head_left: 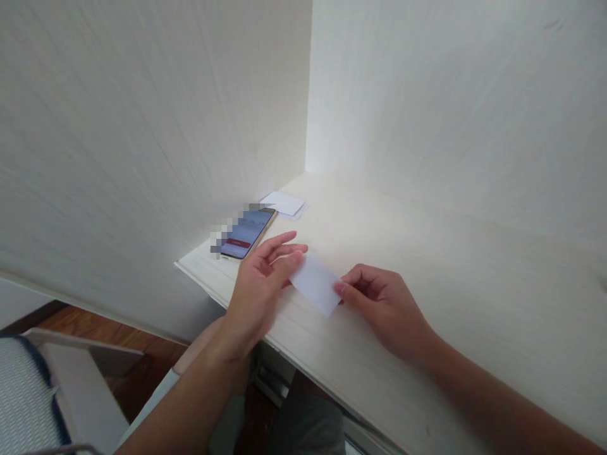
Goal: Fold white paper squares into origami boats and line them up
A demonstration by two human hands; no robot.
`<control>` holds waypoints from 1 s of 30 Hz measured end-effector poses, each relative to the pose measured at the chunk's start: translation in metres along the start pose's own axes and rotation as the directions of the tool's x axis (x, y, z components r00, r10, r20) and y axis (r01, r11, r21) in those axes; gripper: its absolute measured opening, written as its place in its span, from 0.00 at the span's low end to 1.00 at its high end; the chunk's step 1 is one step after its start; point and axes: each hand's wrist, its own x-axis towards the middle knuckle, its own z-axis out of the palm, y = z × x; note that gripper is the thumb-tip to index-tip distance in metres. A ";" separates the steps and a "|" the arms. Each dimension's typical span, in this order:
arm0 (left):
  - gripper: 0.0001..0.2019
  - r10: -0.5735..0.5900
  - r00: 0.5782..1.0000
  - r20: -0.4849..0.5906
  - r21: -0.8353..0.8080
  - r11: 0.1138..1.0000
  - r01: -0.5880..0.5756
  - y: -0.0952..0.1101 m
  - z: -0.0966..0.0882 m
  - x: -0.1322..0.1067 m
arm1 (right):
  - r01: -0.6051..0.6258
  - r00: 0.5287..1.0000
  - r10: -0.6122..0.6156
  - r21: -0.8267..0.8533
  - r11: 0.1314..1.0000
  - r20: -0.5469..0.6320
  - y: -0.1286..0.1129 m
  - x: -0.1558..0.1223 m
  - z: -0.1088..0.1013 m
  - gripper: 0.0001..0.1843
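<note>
A small white sheet of paper [315, 287] is held between my two hands, just above the desk near its front edge. My left hand [264, 278] pinches its left corner, thumb on top, with other fingers stretched out beyond it. At the right end, my right hand [379, 302] grips the paper between thumb and curled fingers. The visible face of the paper looks blank. Just beyond my left hand lies a phone [249, 232] with its screen lit and partly pixelated. Behind the phone rests a small stack of white paper sheets [286, 203].
The white desk [474, 303] meets a pale panel [190, 114] on the left and a white wall [450, 95] at the back. Below the desk edge are my legs [308, 417]. A chair with a patterned cushion [23, 392] stands at lower left on a wooden floor.
</note>
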 end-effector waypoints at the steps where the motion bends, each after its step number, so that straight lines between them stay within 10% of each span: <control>1: 0.21 -0.006 0.999 0.046 0.034 0.999 0.004 -0.001 0.000 -0.001 | 0.004 1.000 -0.003 0.030 1.000 -0.011 -0.001 -0.001 0.001 0.16; 8: 0.13 -0.040 0.994 0.104 0.115 0.993 0.028 -0.004 -0.002 -0.001 | 0.237 0.970 -0.235 -0.025 0.971 0.056 -0.003 -0.015 0.008 0.14; 11: 0.13 -0.080 0.991 0.104 0.134 0.989 0.065 -0.003 -0.003 0.001 | 0.458 0.889 -0.443 -0.189 0.869 0.117 0.000 -0.015 0.004 0.27; 19: 0.15 -0.119 0.974 0.195 0.302 0.952 0.056 0.006 -0.002 -0.003 | 0.677 0.701 -0.674 -0.512 0.529 0.232 0.008 -0.006 -0.003 0.09; 30: 0.18 -0.164 0.953 0.256 0.318 0.945 0.077 0.009 0.000 -0.005 | 0.690 0.689 -0.693 -0.482 0.540 0.210 0.006 -0.008 -0.001 0.10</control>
